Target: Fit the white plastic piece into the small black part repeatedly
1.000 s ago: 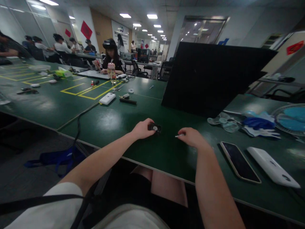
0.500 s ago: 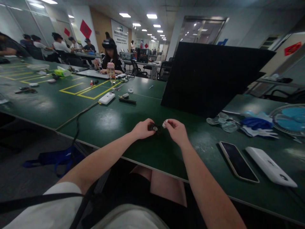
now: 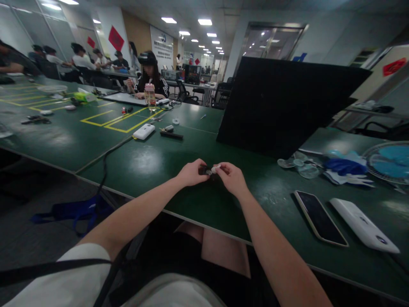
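Observation:
Near the front of the green table (image 3: 143, 160), my left hand (image 3: 193, 173) grips a small dark part (image 3: 208, 172) with a pale round centre between thumb and fingers. My right hand (image 3: 230, 176) pinches a small white piece (image 3: 215, 169) at the right side of the dark part. The two pieces look close together or touching; the exact contact is too small to tell.
A large black panel (image 3: 284, 102) stands beyond my right hand. To the right lie a phone (image 3: 320, 218), a white device (image 3: 363, 224), gloves (image 3: 347, 167) and a fan (image 3: 390, 157). A white power bank (image 3: 144, 131) and a dark bar (image 3: 171, 135) lie ahead left.
My right hand has moved left with the white piece, closing the gap to the dark part. My left hand has stayed almost still.

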The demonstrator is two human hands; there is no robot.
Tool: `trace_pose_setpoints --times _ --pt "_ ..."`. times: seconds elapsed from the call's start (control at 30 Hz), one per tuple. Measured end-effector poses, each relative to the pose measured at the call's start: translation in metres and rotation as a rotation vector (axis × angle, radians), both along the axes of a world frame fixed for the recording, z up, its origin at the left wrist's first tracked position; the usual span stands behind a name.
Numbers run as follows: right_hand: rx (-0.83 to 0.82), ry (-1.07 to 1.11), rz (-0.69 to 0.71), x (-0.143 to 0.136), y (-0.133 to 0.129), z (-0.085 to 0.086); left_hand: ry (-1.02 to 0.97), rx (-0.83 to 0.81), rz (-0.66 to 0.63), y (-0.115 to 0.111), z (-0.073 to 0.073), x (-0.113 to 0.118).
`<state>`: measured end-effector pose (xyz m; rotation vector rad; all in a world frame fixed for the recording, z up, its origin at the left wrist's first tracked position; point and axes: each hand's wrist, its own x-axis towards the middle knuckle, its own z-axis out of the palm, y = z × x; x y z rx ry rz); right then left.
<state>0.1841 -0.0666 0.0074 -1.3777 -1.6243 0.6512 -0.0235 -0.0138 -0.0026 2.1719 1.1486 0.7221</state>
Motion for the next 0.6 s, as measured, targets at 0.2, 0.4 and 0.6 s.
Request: trace_pose_setpoints --times 0.2,0.4,0.6 --pt "0.043 -0.25 -0.053 0.002 -0.003 0.003 0.001 -0.002 0.003 -0.001 0.001 0.0" --pt "-0.01 -0.252 -0.073 0.002 -0.002 0.004 -0.007 -0.004 -0.01 -0.002 0.004 0.0" --pt "-0.09 0.158 -0.276 0.025 0.007 -0.003 0.009 -0.049 0.006 -0.003 0.006 0.0"
